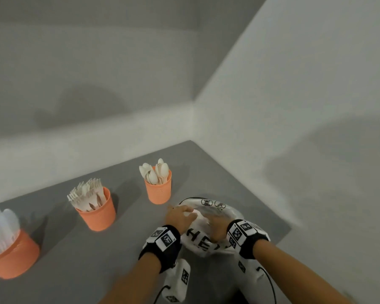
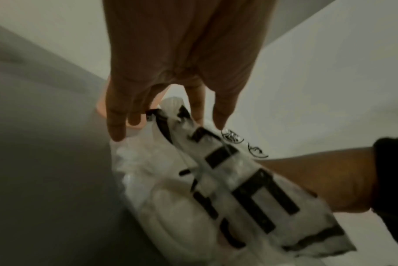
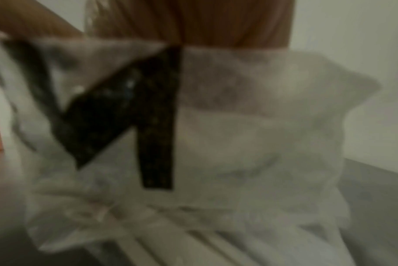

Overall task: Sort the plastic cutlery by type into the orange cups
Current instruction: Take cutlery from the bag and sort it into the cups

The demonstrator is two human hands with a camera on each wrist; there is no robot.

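Head view, both hands (image 1: 180, 217) on crinkly plastic bag (image 1: 215, 210), contents possibly cutlery

Three orange cups stand on the grey table (image 1: 79, 255): the spoon cup (image 1: 159, 189) holds white spoons, the fork cup (image 1: 98, 212) left of it cream-white forks, and the leftmost cup (image 1: 12, 256) translucent white cutlery. Right of the spoon cup lies a translucent white plastic bag (image 1: 208, 233) with black block letters and black round symbols. The wrist bands (image 1: 162, 238) are black with black-and-white square code tags.

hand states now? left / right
Left hand: open, straight fingers touching the plastic bag.
Right hand: inside the bag, fingers hidden; cannot be told.
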